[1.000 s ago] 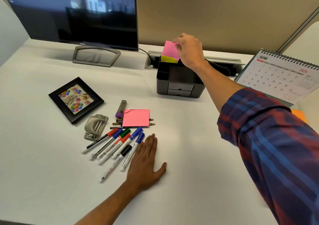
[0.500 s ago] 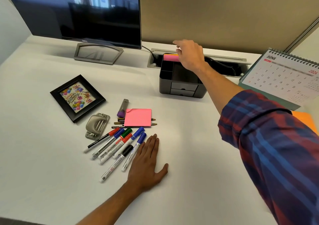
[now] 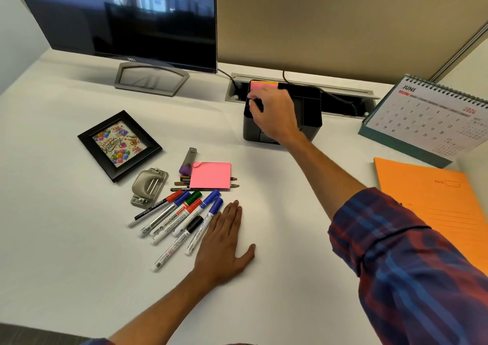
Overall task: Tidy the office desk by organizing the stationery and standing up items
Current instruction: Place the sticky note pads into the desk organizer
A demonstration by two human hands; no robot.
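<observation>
Left hand (image 3: 224, 244) flat on desk (image 3: 66, 252), fingers spread, holding nothing; markers (image 3: 179, 217) fan out just at its 10 o'clock. Pink pad (image 3: 210, 174) lies on pencils at 12 o'clock of markers. Right hand (image 3: 274, 112) over organizer (image 3: 311, 109), fingers curled at its left compartments; cannot tell if anything is gripped. Pink notes (image 3: 260, 85) stand in organizer's 11 o'clock corner.

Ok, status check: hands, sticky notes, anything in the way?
Right hand over black desk organiser, apparently empty. Left hand flat on desk. Pink sticky notes stowed in organiser. Nothing in the way.
</observation>
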